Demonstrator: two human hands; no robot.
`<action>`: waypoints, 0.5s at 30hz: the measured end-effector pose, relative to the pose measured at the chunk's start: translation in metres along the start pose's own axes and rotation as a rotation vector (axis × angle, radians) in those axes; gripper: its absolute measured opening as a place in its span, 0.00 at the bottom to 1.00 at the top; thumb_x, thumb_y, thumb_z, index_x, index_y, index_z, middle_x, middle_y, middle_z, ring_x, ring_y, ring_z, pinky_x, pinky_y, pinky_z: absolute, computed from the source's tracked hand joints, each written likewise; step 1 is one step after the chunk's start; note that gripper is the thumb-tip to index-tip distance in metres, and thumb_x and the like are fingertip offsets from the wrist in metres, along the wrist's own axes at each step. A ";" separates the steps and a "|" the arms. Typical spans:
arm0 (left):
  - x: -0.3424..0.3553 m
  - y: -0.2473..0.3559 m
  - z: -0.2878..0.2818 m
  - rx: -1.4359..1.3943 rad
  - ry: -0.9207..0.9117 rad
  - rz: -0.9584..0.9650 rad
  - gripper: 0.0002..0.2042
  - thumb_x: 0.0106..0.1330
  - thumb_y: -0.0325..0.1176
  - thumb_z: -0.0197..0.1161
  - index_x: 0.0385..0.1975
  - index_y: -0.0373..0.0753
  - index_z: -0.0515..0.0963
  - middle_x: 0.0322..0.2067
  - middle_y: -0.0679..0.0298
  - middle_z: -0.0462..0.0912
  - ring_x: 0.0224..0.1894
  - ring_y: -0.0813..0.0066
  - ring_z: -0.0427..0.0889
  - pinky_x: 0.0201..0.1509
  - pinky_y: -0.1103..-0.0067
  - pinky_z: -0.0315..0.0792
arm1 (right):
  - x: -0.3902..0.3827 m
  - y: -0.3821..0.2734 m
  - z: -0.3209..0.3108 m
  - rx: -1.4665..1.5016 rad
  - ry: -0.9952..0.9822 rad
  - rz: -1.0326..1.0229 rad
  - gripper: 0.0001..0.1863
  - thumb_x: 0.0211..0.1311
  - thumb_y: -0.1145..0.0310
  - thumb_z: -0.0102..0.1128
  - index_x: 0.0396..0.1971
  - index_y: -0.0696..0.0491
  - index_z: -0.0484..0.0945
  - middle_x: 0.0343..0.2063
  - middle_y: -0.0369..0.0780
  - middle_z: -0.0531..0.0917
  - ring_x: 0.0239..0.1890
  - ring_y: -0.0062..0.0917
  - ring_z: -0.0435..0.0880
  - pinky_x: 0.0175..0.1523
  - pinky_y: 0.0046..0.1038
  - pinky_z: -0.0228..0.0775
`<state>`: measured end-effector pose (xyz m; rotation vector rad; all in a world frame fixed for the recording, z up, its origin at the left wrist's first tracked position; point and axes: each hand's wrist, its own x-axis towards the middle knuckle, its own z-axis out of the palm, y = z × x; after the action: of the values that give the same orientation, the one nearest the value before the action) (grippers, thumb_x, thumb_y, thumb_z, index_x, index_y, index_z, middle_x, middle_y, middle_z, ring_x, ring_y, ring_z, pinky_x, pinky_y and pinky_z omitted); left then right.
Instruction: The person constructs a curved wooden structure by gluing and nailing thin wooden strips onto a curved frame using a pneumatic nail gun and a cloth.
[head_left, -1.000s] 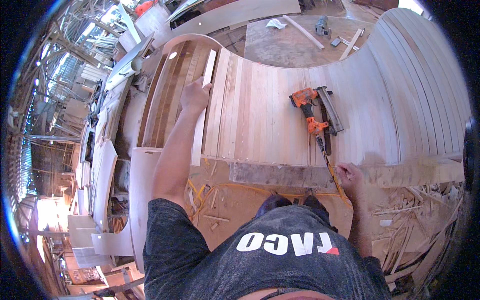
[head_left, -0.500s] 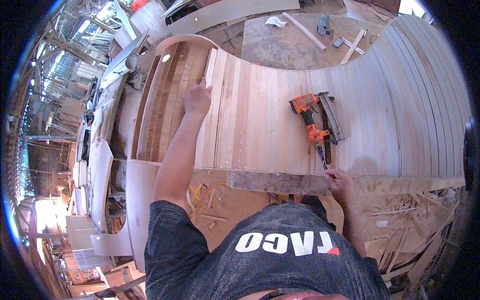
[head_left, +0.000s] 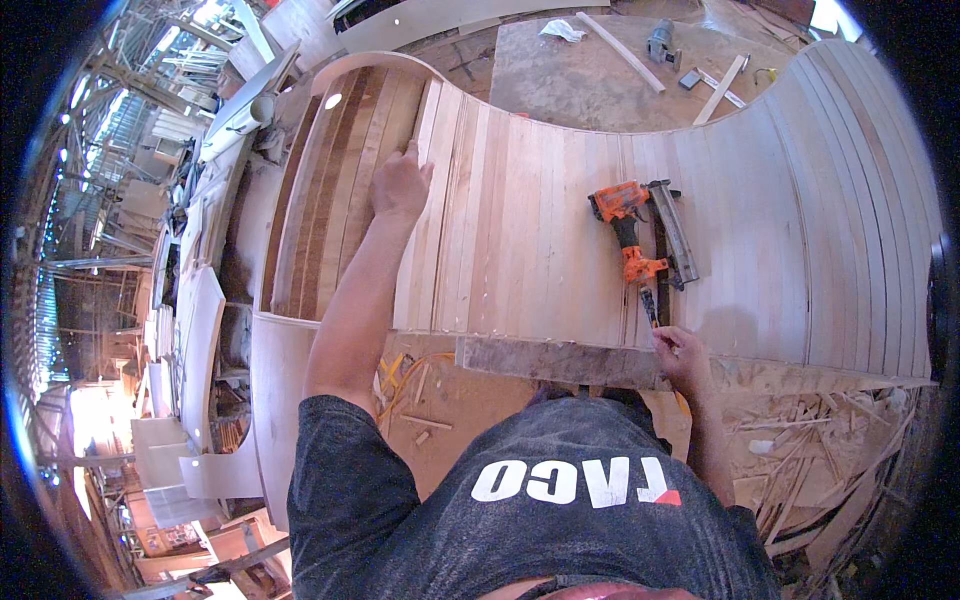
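Observation:
A large curved panel of narrow wooden slats (head_left: 540, 240) lies in front of me. My left hand (head_left: 403, 185) is closed at the edge of a pale wooden strip (head_left: 428, 125), beside the recessed, darker slatted section on the left. An orange and black nail gun (head_left: 628, 220) rests on its side on the panel, its grey magazine to the right. At the panel's near edge, by the tail of the gun's handle, my right hand (head_left: 684, 358) has thumb and fingertips together. What they pinch is too small to make out.
Behind the panel, a board (head_left: 540, 85) carries a pale rod (head_left: 622, 52), a grey power tool (head_left: 660, 40) and crumpled white material (head_left: 562, 31). A yellow hose (head_left: 405, 375) lies on the floor below. Wood scraps (head_left: 800, 430) are heaped at right; stacked boards stand left.
The view has shifted slightly. My left hand has slid a little along the strip, and its fingers have changed position. My right hand stays by the gun's tail.

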<state>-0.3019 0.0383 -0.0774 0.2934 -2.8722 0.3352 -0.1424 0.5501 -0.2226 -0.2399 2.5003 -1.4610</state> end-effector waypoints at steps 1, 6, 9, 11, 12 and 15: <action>0.000 0.002 -0.001 0.000 0.010 0.005 0.27 0.70 0.50 0.64 0.64 0.41 0.76 0.41 0.51 0.85 0.43 0.52 0.88 0.46 0.62 0.82 | 0.002 0.001 0.000 -0.016 0.000 -0.013 0.09 0.66 0.70 0.64 0.42 0.58 0.83 0.37 0.48 0.87 0.41 0.37 0.87 0.47 0.35 0.78; 0.000 0.007 -0.007 0.008 0.043 0.017 0.27 0.69 0.49 0.64 0.63 0.40 0.77 0.39 0.51 0.85 0.40 0.53 0.88 0.45 0.62 0.82 | 0.009 -0.002 0.000 -0.068 -0.048 0.035 0.11 0.66 0.70 0.65 0.44 0.59 0.85 0.37 0.46 0.87 0.41 0.34 0.87 0.48 0.32 0.78; -0.001 0.011 -0.009 0.008 0.035 0.012 0.28 0.69 0.49 0.64 0.64 0.40 0.77 0.39 0.50 0.85 0.40 0.53 0.88 0.45 0.62 0.81 | 0.012 0.005 0.003 -0.042 -0.041 -0.002 0.10 0.65 0.70 0.65 0.43 0.59 0.84 0.37 0.46 0.86 0.40 0.34 0.87 0.48 0.31 0.78; 0.000 0.007 -0.008 0.013 0.033 0.016 0.28 0.69 0.49 0.64 0.64 0.40 0.77 0.39 0.50 0.85 0.40 0.53 0.88 0.45 0.61 0.81 | 0.013 0.001 0.002 -0.089 -0.089 0.000 0.10 0.66 0.70 0.64 0.43 0.58 0.84 0.37 0.46 0.86 0.41 0.34 0.87 0.47 0.32 0.78; 0.000 0.006 -0.006 0.008 0.039 0.012 0.28 0.68 0.48 0.65 0.64 0.40 0.76 0.39 0.50 0.85 0.40 0.52 0.88 0.45 0.61 0.81 | 0.013 0.006 0.004 -0.088 -0.090 0.002 0.10 0.66 0.70 0.64 0.43 0.58 0.84 0.37 0.46 0.86 0.41 0.34 0.87 0.47 0.32 0.78; 0.001 0.005 -0.003 0.001 0.035 -0.005 0.28 0.68 0.48 0.65 0.64 0.41 0.77 0.39 0.49 0.85 0.41 0.52 0.88 0.45 0.60 0.81 | 0.014 0.021 0.007 -0.106 -0.082 -0.087 0.10 0.65 0.70 0.65 0.44 0.58 0.84 0.37 0.45 0.86 0.41 0.35 0.87 0.47 0.32 0.78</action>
<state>-0.3035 0.0434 -0.0758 0.2925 -2.8366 0.3375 -0.1539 0.5509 -0.2459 -0.4236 2.5327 -1.3232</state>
